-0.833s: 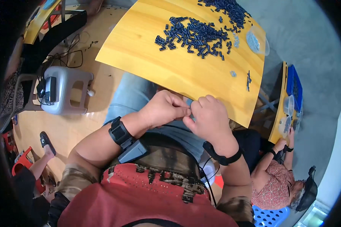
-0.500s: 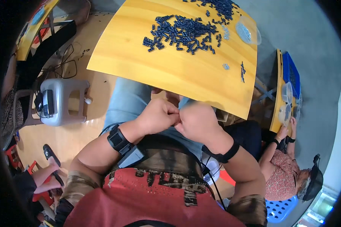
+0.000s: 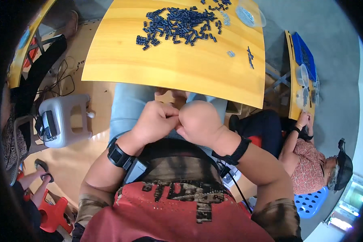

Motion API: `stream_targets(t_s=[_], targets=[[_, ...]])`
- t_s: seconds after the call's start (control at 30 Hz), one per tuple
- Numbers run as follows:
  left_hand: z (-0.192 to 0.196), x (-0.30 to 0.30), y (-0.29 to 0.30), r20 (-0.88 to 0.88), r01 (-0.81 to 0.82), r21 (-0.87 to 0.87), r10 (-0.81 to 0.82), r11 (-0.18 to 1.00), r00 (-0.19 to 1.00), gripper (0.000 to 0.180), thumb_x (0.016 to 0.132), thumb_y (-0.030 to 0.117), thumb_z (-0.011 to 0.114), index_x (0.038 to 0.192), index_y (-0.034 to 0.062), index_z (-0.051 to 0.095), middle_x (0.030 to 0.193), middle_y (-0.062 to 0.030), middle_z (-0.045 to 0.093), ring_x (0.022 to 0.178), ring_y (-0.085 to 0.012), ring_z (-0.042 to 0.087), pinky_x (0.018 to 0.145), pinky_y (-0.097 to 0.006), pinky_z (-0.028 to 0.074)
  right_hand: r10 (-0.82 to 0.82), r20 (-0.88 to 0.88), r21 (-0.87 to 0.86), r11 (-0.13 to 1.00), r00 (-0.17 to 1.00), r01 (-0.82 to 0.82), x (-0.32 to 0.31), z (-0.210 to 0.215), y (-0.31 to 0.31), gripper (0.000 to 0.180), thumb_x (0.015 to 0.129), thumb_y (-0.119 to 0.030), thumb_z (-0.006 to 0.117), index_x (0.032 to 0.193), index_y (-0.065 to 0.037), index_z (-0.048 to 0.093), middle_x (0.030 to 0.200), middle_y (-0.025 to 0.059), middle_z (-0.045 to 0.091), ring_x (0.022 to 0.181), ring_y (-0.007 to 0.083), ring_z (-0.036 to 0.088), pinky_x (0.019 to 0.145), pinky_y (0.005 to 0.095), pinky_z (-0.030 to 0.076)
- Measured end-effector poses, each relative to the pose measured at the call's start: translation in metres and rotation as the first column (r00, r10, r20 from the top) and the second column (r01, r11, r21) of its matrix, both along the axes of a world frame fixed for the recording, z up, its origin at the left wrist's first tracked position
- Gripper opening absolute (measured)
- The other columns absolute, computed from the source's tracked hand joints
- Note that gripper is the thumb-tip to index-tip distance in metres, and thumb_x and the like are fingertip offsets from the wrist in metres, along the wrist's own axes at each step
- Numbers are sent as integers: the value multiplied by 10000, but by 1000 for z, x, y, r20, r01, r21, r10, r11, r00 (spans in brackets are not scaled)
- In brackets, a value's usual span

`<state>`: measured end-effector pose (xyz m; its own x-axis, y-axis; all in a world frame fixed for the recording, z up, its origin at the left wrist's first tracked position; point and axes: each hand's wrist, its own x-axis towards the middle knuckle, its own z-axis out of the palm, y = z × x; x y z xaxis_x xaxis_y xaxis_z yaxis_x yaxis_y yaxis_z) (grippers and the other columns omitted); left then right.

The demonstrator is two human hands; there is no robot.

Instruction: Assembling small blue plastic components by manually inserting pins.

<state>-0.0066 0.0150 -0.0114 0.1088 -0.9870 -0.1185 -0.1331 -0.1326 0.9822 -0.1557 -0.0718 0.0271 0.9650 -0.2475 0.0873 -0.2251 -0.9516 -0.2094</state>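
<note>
My left hand (image 3: pixel 155 123) and my right hand (image 3: pixel 201 123) meet over my lap, just below the near edge of the yellow table (image 3: pixel 125 66). Both are closed, with fingertips pinched together and touching. Whatever lies between them is too small or too hidden to name. Beyond the hands, a heap of small black plastic pieces (image 3: pixel 177 24) spreads over the tabletop. To its right are a little cluster of small silvery parts (image 3: pixel 230 53) and a few thin dark rod-like pieces (image 3: pixel 250 58) in a line.
A clear round tub (image 3: pixel 246 16) of silvery parts stands at the table's far right corner. A grey plastic stool (image 3: pixel 62 117) with a dark device sits on the left. At right, another person (image 3: pixel 306 161) works at a second table with a blue tray (image 3: pixel 303 52).
The view has shifted, so the table and its pieces sit higher and further left. My hands remain pinched together. The co-worker's hands have drawn closer to each other.
</note>
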Motion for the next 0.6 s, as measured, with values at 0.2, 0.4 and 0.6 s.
stream_targets(t_s=[0.2,0.4,0.6], targets=[[20,6,-11,-246,61,353,29,934,969,105,857,35,647,888,-53,696,770,-39,675,677,-56,587,593,-213,470,-67,-65,26,997,996,68,5,13,-15,237,648,-283,722,677,-69,624,686,79,620,717,253,608,643,381,485],[-2,-3,-11,-549,58,275,107,960,829,123,832,123,697,863,7,726,685,-9,649,550,-24,532,459,-175,416,-97,-64,99,990,993,103,-4,15,-18,257,681,-290,709,678,-51,613,680,99,612,714,275,603,649,395,488],[-2,0,-14,-464,143,369,49,918,884,121,855,48,673,954,-12,706,876,-48,663,702,-90,579,616,-215,473,-128,-81,100,986,988,136,-9,13,-18,282,700,-305,716,717,-49,600,738,103,611,775,271,599,664,382,483]])
